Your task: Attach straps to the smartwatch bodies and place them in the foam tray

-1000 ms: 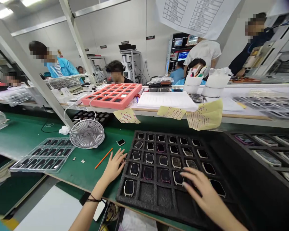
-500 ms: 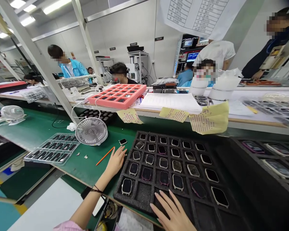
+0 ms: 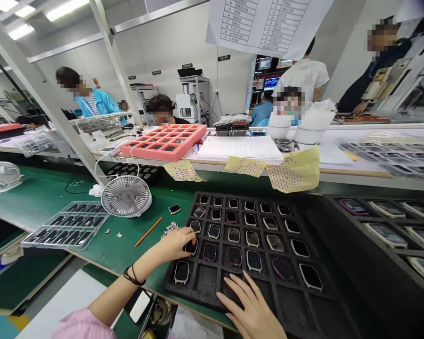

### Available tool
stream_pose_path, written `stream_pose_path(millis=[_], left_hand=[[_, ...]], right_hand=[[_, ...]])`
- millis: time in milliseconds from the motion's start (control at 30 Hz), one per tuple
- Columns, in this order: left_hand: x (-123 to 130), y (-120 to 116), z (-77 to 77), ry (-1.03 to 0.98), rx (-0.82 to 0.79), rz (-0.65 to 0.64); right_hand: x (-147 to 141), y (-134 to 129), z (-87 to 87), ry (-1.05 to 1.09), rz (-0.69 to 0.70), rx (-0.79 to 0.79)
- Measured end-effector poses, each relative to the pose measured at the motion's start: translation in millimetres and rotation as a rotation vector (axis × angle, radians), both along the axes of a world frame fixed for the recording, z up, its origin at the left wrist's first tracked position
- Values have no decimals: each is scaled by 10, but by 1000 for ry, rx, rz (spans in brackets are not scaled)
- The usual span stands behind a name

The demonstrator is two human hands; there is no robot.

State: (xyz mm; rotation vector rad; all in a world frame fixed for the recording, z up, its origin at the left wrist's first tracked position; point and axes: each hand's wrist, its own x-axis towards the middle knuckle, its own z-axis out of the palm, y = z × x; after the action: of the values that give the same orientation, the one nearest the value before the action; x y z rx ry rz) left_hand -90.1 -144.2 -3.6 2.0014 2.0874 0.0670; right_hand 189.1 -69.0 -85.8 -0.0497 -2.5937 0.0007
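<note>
My left hand (image 3: 178, 241) bends over the left edge of a black foam tray (image 3: 207, 294), its fingers closed on the sides of a smartwatch case (image 3: 191, 247) in the left column. Several more watch cases with dark screens, some silver and some purple-rimmed, fill other compartments. On the tray's near part my right hand (image 3: 256, 308) rests with fingers spread, holding nothing. A single watch case (image 3: 175, 209) lies on the green bench beyond my left hand. Small pale pieces (image 3: 170, 229) lie beside that hand.
An orange pen (image 3: 148, 231), a grey fan (image 3: 126, 196) and a clear tray of dark parts (image 3: 67, 225) are on the left. Another foam tray of watches (image 3: 385, 234) stands right. The shelf above holds a pink tray (image 3: 164, 141) and papers (image 3: 236, 147). Several people work beyond.
My left hand has moved right and nearer, from the bench beside the loose watch onto a watch in the tray, uncovering small pale pieces. My right hand stays spread on the tray.
</note>
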Motion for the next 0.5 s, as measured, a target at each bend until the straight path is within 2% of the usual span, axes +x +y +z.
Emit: stream_pose_path(millis=[200,367,433,500], left_hand=[[-24,-30,-39,-61,12,-5],[-52,9,-8,-322,118,48],[12,63,22,-413,155,29],[106,135,32,-427,125,-38]], right_hand=[[-1,-36,42,50,-13,-33],[0,-41,59,70,-28,-11],[9,-39,63,76,-23,-22],[28,-39,63,76,-17,-33]])
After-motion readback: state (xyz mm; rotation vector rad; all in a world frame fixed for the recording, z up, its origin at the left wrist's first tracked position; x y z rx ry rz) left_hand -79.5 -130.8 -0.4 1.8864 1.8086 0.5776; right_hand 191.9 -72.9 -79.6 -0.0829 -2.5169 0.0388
